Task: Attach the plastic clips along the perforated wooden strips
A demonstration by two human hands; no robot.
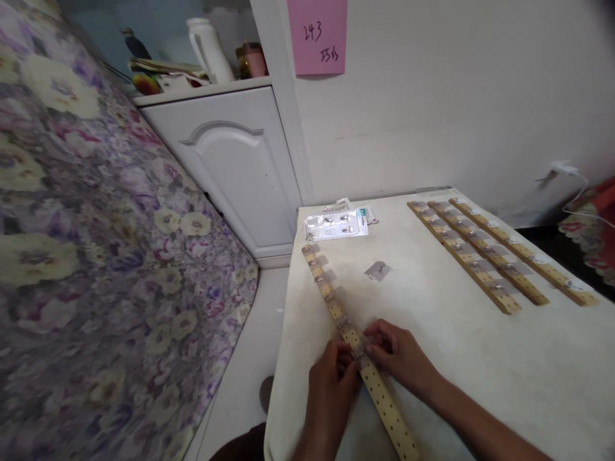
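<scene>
A long perforated wooden strip (384, 398) lies lengthwise on the white tabletop, with several clear-backed metal adhesive hooks fixed along its far part. My left hand (331, 387) is at the strip's left edge, thumb and fingers pinched on a small adhesive hook (359, 356) on the wood. From the right side, the closed fingertips of my right hand (396, 352) press on the same hook's clear plate. Fingers partly cover this hook. One loose adhesive hook (378, 271) with a clear square plate lies on the table beyond my right hand.
Three more wooden strips (466, 256) with hooks lie side by side at the right. Clear hook packaging (336, 224) sits near the table's back edge. A white cabinet (225, 166) and a flowered curtain (120, 288) are on the left. A pink note (318, 38) hangs on the wall.
</scene>
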